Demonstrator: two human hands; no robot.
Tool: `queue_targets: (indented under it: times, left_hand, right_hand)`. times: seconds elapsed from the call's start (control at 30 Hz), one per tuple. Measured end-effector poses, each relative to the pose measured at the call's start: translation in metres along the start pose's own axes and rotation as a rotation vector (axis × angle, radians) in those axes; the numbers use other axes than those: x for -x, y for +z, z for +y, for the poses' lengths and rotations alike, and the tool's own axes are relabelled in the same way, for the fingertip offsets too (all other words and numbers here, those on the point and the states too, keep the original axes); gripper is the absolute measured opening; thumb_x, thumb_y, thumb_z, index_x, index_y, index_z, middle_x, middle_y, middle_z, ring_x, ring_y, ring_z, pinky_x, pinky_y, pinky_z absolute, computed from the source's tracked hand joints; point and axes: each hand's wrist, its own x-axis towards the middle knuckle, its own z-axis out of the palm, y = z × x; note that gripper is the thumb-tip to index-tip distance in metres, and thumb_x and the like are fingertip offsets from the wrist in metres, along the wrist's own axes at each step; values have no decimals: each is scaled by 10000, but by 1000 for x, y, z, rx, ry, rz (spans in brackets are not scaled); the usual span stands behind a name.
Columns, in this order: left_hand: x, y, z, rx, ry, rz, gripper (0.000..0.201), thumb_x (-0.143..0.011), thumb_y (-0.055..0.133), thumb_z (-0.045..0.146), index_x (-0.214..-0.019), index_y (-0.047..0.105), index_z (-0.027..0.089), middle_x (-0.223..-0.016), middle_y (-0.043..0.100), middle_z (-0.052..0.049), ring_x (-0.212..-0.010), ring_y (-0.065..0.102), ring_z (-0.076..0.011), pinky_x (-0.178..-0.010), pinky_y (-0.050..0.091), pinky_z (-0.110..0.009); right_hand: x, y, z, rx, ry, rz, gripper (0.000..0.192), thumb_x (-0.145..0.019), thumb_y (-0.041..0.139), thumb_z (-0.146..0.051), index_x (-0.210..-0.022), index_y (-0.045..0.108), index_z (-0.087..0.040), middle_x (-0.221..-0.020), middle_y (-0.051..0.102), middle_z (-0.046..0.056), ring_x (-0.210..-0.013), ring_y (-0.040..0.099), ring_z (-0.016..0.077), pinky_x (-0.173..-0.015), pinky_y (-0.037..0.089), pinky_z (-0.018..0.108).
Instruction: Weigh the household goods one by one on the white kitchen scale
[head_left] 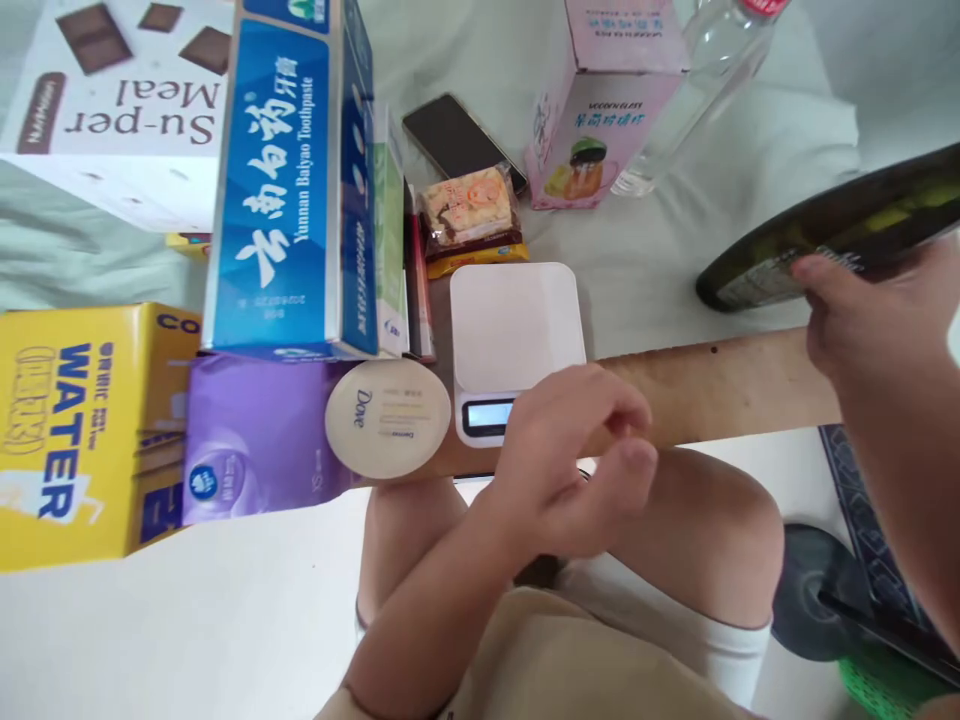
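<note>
My right hand grips a dark green glass bottle with a label. The bottle is tilted on its side, base toward the middle, and its neck runs out of view at the right. The thumb lies along the glass; the other fingers are mostly hidden. My left hand hovers in front of a white kitchen scale, fingers curled toward the thumb, and nothing shows in it. It covers part of the scale's lit display. The scale's plate carries nothing.
Left of the scale are a round Dove tub, a purple tissue pack, a blue toothpaste box and a yellow carton. Behind it lie wrapped snacks and a phone. A pink box and clear bottle stand farther back.
</note>
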Motion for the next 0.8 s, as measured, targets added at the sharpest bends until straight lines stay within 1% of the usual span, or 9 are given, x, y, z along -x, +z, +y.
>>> queue_targets:
  times: [0.07,0.13,0.2,0.3,0.4,0.5,0.6,0.7,0.8]
  left_hand:
    - [2,-10,-2,-13,-16,24,397,-986,488,536,-862,609,179,-796,644,-35,-750,607,-139,-695,508,-307]
    - [5,-17,-5,-37,-39,43,434,-982,480,575,-1025,654,179,-999,693,-80,-959,658,-188,-868,546,-345]
    - [6,-23,-8,-52,-43,55,516,-977,454,623,-1229,636,212,-1260,670,-97,-1219,628,-233,-1079,512,-385]
    - [6,-30,-11,-71,-55,39,633,-969,395,689,-1469,492,313,-1564,495,-15,-1522,416,-271,-1292,353,-402]
    - [5,-36,-13,-101,-48,25,642,-979,341,697,-1528,421,375,-1647,378,76,-1611,244,-281,-1366,244,-441]
    - [7,-40,-16,-106,-53,30,649,-973,328,702,-1547,398,406,-1674,310,122,-1628,190,-277,-1389,197,-507]
    - [10,-43,-17,-114,-83,60,647,-965,353,706,-1539,416,413,-1680,305,110,-1621,217,-277,-1381,222,-528]
    - [14,-43,-18,-135,-85,90,603,-977,411,649,-1527,436,403,-1677,328,85,-1610,250,-278,-1367,258,-537]
    - [15,-39,-19,-113,-74,121,605,-976,434,626,-1531,436,385,-1686,315,66,-1609,248,-297,-1361,245,-561]
  right_hand:
    - [21,-4,7,112,-205,-233,557,-355,871,89,-809,727,-198,-981,742,-4,-1075,724,166,-867,622,235]
    - [43,4,17,136,-392,-441,582,-303,971,-109,-827,741,-212,-940,727,-6,-970,718,164,-870,628,306]
    - [68,21,29,68,-479,-573,607,-318,1001,-242,-862,732,-227,-949,720,-12,-928,704,166,-874,631,367]
    - [105,52,42,32,-486,-704,615,-467,982,-343,-1006,696,-270,-983,719,-14,-958,704,184,-907,630,416]
    - [128,75,51,22,-430,-795,599,-557,943,-422,-1061,646,-295,-1049,696,-17,-1048,687,196,-1006,607,456]
    - [134,81,58,68,-364,-831,625,-527,953,-419,-1050,631,-305,-1048,679,-25,-1072,674,205,-1030,596,463]
    - [132,78,64,125,-330,-851,666,-517,953,-440,-1089,628,-338,-1078,667,-30,-1116,658,211,-1045,590,460]
    - [132,74,67,150,-321,-860,678,-530,947,-442,-1123,626,-369,-1089,660,-33,-1117,653,210,-1047,590,456]
    - [132,74,66,166,-309,-887,700,-541,942,-439,-1154,613,-367,-1154,656,-32,-1169,640,216,-1093,566,464]
